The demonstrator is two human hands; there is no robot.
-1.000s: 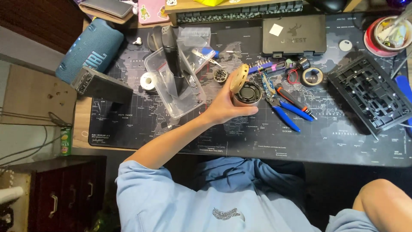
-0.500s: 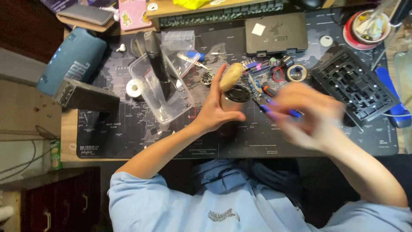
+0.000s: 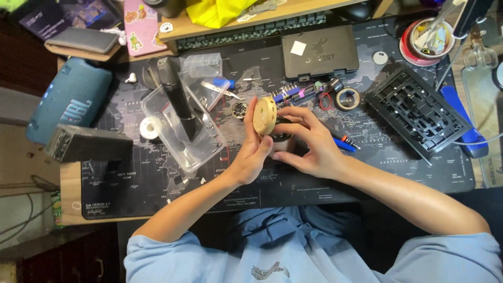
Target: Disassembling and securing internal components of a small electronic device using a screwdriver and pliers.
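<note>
1. My left hand (image 3: 255, 152) grips the round wooden disc (image 3: 264, 115) by its edge, fingers closed around it, holding it above the dark desk mat (image 3: 157, 194).
2. My right hand (image 3: 309, 141) has its fingers curled on a dark round part (image 3: 282, 137) tucked just behind the disc; thumb and fingertips touch it.
3. Left of the disc lies a clear plastic box (image 3: 181, 123) with a black tool in it.
4. Right of the disc sits a black keyboard frame (image 3: 416, 112); blue-handled pliers (image 3: 343, 142) lie between.
</note>
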